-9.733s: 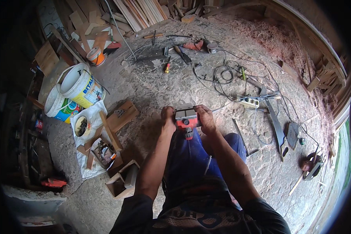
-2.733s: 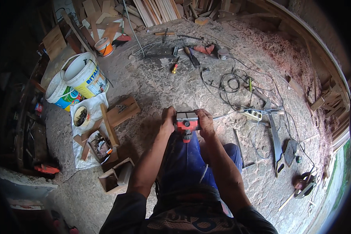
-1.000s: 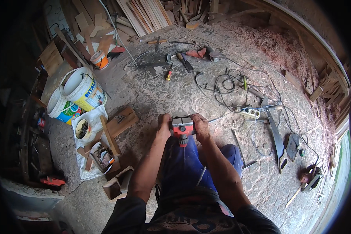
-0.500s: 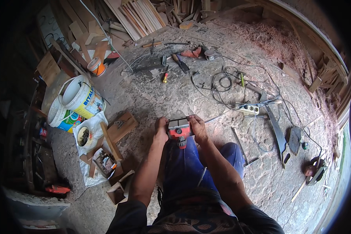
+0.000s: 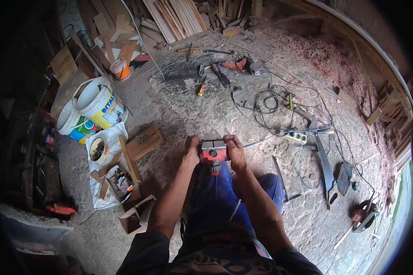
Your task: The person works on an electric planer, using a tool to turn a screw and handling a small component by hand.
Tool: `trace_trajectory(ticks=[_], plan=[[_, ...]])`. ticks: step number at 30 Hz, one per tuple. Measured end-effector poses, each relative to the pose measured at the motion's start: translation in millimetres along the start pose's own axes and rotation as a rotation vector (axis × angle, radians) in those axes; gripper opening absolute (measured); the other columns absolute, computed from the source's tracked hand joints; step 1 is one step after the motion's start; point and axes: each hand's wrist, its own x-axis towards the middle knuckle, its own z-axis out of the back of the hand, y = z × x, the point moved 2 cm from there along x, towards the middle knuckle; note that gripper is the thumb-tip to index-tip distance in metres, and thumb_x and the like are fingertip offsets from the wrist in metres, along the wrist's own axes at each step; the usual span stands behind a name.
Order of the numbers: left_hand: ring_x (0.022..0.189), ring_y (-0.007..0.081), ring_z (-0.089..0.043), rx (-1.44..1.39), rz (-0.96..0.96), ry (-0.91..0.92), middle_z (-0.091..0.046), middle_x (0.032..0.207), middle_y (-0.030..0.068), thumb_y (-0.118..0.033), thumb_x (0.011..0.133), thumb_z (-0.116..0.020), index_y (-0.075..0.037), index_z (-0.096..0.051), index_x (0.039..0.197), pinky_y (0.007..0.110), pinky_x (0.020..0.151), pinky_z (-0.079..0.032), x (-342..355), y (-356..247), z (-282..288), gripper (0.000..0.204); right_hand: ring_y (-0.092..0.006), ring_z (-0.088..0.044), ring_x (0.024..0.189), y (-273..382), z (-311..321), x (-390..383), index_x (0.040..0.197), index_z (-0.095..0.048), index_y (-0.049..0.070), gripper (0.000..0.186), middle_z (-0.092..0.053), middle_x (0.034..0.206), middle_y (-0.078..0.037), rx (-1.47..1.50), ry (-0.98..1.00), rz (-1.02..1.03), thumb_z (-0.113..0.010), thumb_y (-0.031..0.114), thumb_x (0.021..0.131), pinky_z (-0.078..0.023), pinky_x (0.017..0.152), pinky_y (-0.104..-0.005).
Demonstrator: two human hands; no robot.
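Note:
Above my blue-trousered legs [image 5: 211, 197], a red electric planer [image 5: 214, 155] is held between both hands, its silver-grey flat sole turned upward and a knob toward me. My left hand [image 5: 191, 150] is closed on its left end; my right hand [image 5: 234, 152] grips the right end. A cord [image 5: 259, 141] trails right toward a white power strip [image 5: 294, 137]. Just left of my hands lie joined wooden boards [image 5: 142, 146].
Two white buckets [image 5: 89, 110] and a cloth with small containers [image 5: 108, 192] are left. An open wooden box [image 5: 135, 217] is near me. Tangled cables [image 5: 266, 103], a handsaw [image 5: 323, 165], hand tools and a screwdriver [image 5: 201, 89] lie on the rough floor. Timber offcuts [image 5: 174, 20] pile behind.
Both hands keep their grip on the planer, which sits a little lower in the picture than in the oldest frames. The floor and objects shift slightly with the head's movement.

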Motion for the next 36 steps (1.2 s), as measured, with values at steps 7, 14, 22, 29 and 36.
trace_trajectory(ticks=[7,14,22,29,36], plan=[[0.06,0.0184,-0.049,-0.098,0.029,-0.023,-0.046,0.065,0.0012,-0.017,0.073,-0.058,-0.014,-0.049,0.065,0.036,0.057,-0.044,6,2,5,0.012,-0.0036,-0.048,0.072,-6,1,7,0.099,-0.061,0.011,0.007,-0.058,0.085,0.006,-0.059,0.033,0.009,-0.058,0.016,0.095,-0.04,0.063,-0.0198],[0.061,0.0191,-0.051,-0.079,0.015,-0.01,-0.049,0.065,0.0013,-0.02,0.074,-0.058,-0.016,-0.049,0.064,0.036,0.06,-0.046,18,11,14,0.014,-0.0071,-0.054,0.079,-7,2,6,0.107,-0.06,0.009,0.015,-0.063,0.091,0.001,-0.078,0.004,0.0,-0.058,0.017,0.094,-0.044,0.069,-0.0214],[0.063,0.0183,-0.046,0.101,-0.064,-0.045,-0.045,0.066,0.0014,-0.017,0.072,-0.057,-0.015,-0.047,0.065,0.035,0.06,-0.041,5,3,-9,0.012,-0.0071,-0.057,0.078,-8,15,6,0.103,-0.06,0.012,0.011,-0.062,0.088,0.002,0.044,-0.003,-0.039,-0.058,0.015,0.094,-0.047,0.067,-0.0215],[0.063,0.0175,-0.045,0.126,-0.045,-0.021,-0.044,0.066,0.0016,-0.018,0.069,-0.058,-0.015,-0.047,0.065,0.036,0.058,-0.039,9,3,-8,0.012,-0.0049,-0.048,0.068,-2,9,2,0.098,-0.061,0.014,0.006,-0.057,0.079,0.005,-0.001,-0.071,-0.029,-0.059,0.015,0.092,-0.039,0.058,-0.0214],[0.063,0.0193,-0.047,0.063,-0.012,0.006,-0.046,0.067,0.0025,-0.022,0.07,-0.059,-0.014,-0.05,0.069,0.038,0.062,-0.045,18,11,-4,0.012,-0.0028,-0.044,0.059,0,5,2,0.097,-0.061,0.015,0.005,-0.054,0.071,0.007,0.029,-0.084,-0.033,-0.06,0.013,0.093,-0.034,0.051,-0.0197]])
